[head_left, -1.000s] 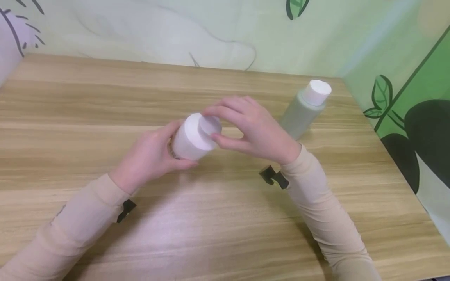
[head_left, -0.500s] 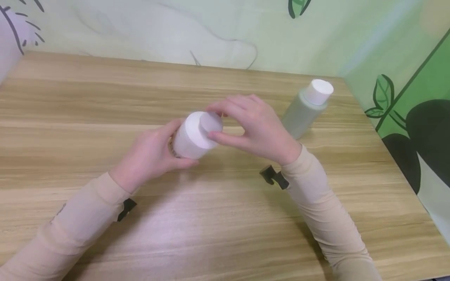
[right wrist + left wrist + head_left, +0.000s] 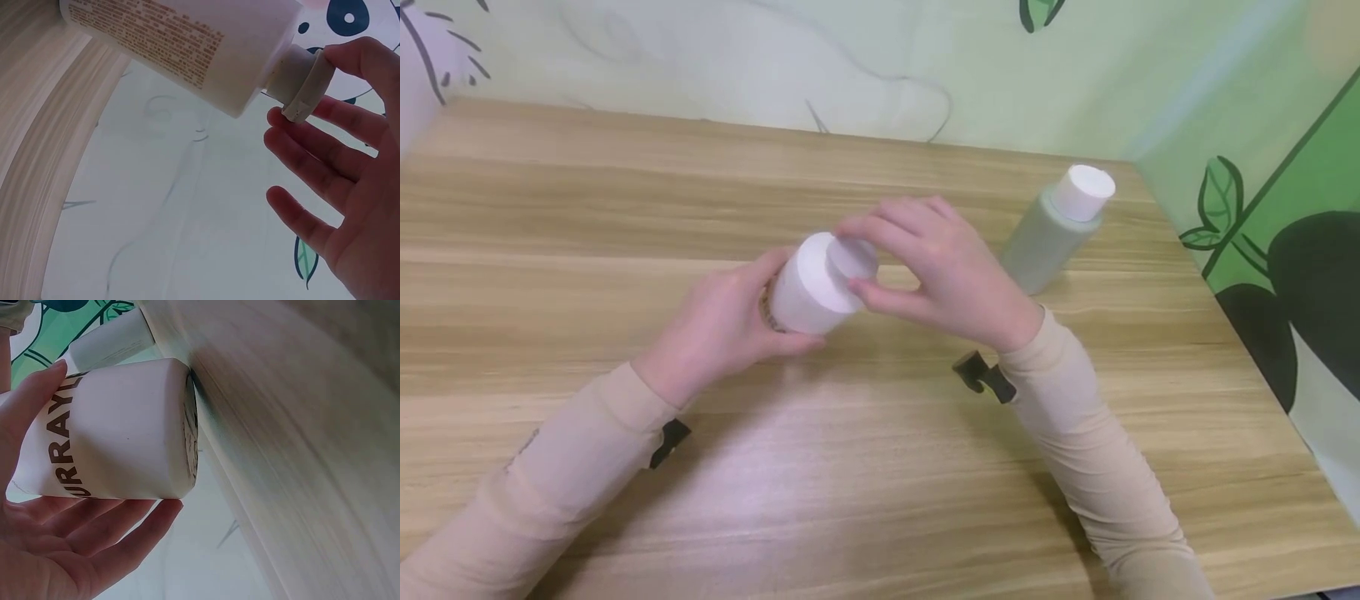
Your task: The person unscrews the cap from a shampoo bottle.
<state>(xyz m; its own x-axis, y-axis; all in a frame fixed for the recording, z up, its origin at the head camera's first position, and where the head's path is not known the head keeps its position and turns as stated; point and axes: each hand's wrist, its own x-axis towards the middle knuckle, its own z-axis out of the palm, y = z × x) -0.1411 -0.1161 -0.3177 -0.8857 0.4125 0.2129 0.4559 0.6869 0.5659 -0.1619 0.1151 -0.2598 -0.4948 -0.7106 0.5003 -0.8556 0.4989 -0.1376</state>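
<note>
A white bottle point(image 3: 811, 292) is held tilted above the wooden table, its cap end toward the right. My left hand point(image 3: 711, 329) grips its body, thumb on the near side and fingers on the far side. Dark capital lettering runs around the white bottle point(image 3: 125, 431) in the left wrist view. My right hand point(image 3: 943, 271) pinches the rim of the white cap point(image 3: 855, 258) between thumb and fingers. Seen from the right wrist, the cap point(image 3: 310, 87) sits at the bottle's neck, with thumb above and fingertips below; brown small print covers part of the body.
A pale green bottle point(image 3: 1048, 242) with a white cap point(image 3: 1086, 192) stands upright on the table point(image 3: 820, 500), behind my right hand. A wall point(image 3: 700, 58) with painted leaves and animal shapes borders the table at the back and right. A black mount point(image 3: 983, 377) sits at my right wrist.
Both hands stay around the white bottle, with the right fingers shifting slightly at the cap. The whole scene moves a little in the head view; the green bottle stays standing.
</note>
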